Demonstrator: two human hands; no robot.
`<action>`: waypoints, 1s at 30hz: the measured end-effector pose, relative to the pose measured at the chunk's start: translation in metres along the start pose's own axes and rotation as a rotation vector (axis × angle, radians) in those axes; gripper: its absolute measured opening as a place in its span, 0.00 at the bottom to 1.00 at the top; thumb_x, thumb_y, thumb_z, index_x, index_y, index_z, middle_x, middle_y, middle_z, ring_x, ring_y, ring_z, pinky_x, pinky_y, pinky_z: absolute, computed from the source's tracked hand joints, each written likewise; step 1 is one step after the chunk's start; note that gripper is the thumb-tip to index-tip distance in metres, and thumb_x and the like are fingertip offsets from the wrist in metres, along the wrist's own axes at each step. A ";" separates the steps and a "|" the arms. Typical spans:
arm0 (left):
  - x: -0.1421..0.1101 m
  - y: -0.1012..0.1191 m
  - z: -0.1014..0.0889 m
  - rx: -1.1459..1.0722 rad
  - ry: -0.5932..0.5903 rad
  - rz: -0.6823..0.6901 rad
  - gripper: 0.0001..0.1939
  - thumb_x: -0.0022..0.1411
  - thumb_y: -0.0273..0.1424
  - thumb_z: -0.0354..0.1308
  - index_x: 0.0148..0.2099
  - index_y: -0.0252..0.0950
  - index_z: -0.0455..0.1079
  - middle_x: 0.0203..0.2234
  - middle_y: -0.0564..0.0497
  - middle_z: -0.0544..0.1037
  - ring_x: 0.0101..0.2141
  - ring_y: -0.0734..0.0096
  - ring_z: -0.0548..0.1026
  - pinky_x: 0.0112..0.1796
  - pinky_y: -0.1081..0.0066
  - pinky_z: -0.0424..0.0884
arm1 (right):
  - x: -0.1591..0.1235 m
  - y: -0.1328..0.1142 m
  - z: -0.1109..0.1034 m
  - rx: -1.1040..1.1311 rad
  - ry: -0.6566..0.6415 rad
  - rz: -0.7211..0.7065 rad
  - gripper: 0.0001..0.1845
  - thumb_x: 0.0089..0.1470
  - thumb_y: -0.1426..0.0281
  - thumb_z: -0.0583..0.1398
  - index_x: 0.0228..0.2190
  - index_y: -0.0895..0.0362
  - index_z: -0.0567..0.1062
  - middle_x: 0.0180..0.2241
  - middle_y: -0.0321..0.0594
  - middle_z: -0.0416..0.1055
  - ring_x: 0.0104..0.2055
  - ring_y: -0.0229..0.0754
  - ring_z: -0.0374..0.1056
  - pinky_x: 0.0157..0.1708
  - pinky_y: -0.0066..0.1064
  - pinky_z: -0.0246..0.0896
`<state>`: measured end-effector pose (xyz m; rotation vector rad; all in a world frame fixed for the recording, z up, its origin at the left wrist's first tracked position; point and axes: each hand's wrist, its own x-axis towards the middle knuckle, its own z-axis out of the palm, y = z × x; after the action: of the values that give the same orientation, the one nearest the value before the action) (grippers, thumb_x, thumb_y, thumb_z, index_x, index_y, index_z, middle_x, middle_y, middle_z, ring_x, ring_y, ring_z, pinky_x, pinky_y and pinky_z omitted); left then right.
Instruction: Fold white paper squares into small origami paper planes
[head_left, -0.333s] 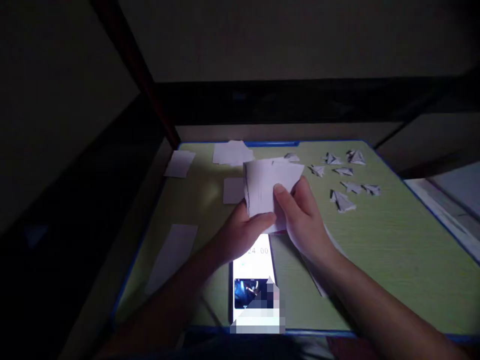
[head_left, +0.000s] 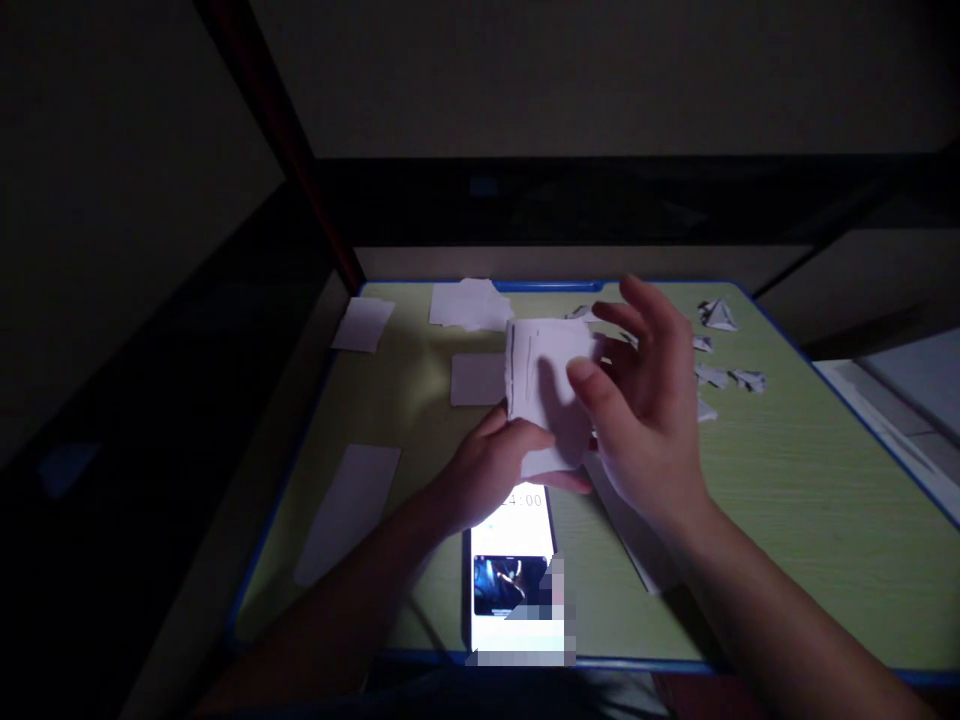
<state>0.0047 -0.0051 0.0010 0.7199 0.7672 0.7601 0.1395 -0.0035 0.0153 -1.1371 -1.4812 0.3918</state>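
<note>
Over the middle of the table, my left hand (head_left: 487, 470) grips a small stack of white paper sheets (head_left: 547, 355), thumb across its lower front and fingers behind. The stack is held up, with slightly uneven layers along its left side. At its right edge is my right hand (head_left: 652, 430), fingers raised and spread, the thumb in front of the paper; whether the thumb touches the paper is hard to tell. Below the hands lies a lit phone (head_left: 514, 530), its top hidden. A long paper strip (head_left: 637, 540) lies partly under my right wrist.
Several folded paper pieces (head_left: 718, 315) lie at the table's right rear, some behind my right hand. Paper sheets lie at the far left (head_left: 364, 325), back (head_left: 469, 305), centre (head_left: 476, 380) and near left (head_left: 352, 510). A blue edge rims the green table (head_left: 810, 560).
My right hand has let go of the paper stack, moved slightly right, and its fingers have lifted and spread. The stack, still in my left hand, has shifted a little right and turned more upright.
</note>
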 end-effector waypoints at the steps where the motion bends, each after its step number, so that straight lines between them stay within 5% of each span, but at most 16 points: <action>1: 0.000 0.000 0.001 -0.033 -0.035 -0.016 0.14 0.49 0.28 0.59 0.41 0.33 0.71 0.38 0.46 0.78 0.38 0.58 0.78 0.41 0.54 0.77 | 0.003 -0.003 0.000 -0.051 -0.018 -0.062 0.30 0.57 0.61 0.59 0.59 0.47 0.60 0.57 0.47 0.61 0.58 0.54 0.61 0.51 0.52 0.64; 5: 0.000 -0.001 0.002 -0.086 -0.154 -0.009 0.20 0.52 0.27 0.59 0.49 0.32 0.71 0.41 0.43 0.80 0.39 0.55 0.79 0.45 0.51 0.76 | 0.016 -0.015 0.004 -0.219 -0.104 -0.196 0.28 0.55 0.62 0.59 0.57 0.50 0.65 0.55 0.47 0.63 0.58 0.55 0.60 0.54 0.55 0.60; 11: 0.000 -0.001 0.000 0.021 -0.014 0.146 0.27 0.53 0.27 0.62 0.57 0.37 0.69 0.43 0.49 0.80 0.47 0.60 0.77 0.51 0.64 0.73 | 0.027 -0.028 0.018 -0.362 -0.131 -0.206 0.23 0.50 0.57 0.63 0.47 0.52 0.73 0.44 0.45 0.65 0.48 0.52 0.65 0.48 0.49 0.63; 19: 0.002 -0.004 0.002 0.064 0.047 0.277 0.35 0.54 0.27 0.61 0.65 0.43 0.61 0.52 0.49 0.76 0.56 0.57 0.71 0.55 0.62 0.70 | 0.035 -0.023 0.024 -0.531 -0.090 -0.203 0.15 0.51 0.56 0.61 0.34 0.54 0.69 0.35 0.41 0.65 0.40 0.49 0.62 0.39 0.43 0.60; 30: 0.000 -0.001 0.003 -0.019 0.038 0.205 0.26 0.53 0.27 0.61 0.56 0.41 0.70 0.52 0.51 0.77 0.55 0.51 0.71 0.53 0.55 0.72 | 0.041 -0.026 0.016 -0.789 -0.106 -0.313 0.22 0.52 0.48 0.56 0.24 0.55 0.68 0.24 0.39 0.63 0.31 0.46 0.60 0.32 0.38 0.53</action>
<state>0.0077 -0.0069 0.0020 0.7772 0.7262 0.9678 0.1200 0.0233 0.0545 -1.4593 -1.9426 -0.3983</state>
